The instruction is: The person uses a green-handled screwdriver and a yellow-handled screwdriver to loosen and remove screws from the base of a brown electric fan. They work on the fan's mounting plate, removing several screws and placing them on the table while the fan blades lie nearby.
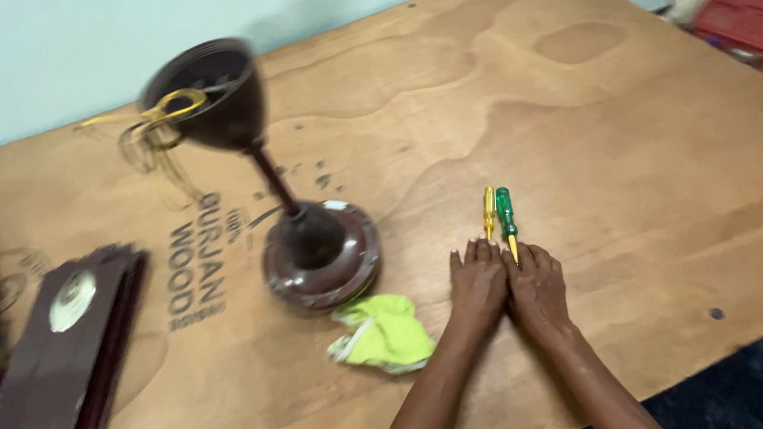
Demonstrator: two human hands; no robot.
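Head view: two screwdrivers (499, 216) lie just beyond both hands' fingers (483, 254).

Ahead of our left hand (477, 281) and right hand (537, 286), lying flat side by side, the yellow screwdriver (488, 212) and green screwdriver (506, 215) block the direct path forward. To our left, the green cloth (383, 332) and the brown fan motor (319, 247) with its canopy (209, 96) crowd the plywood table (629, 131). Rightward and farther ahead we have open board. The stacked fan blades (66, 357) sit well apart at far left.
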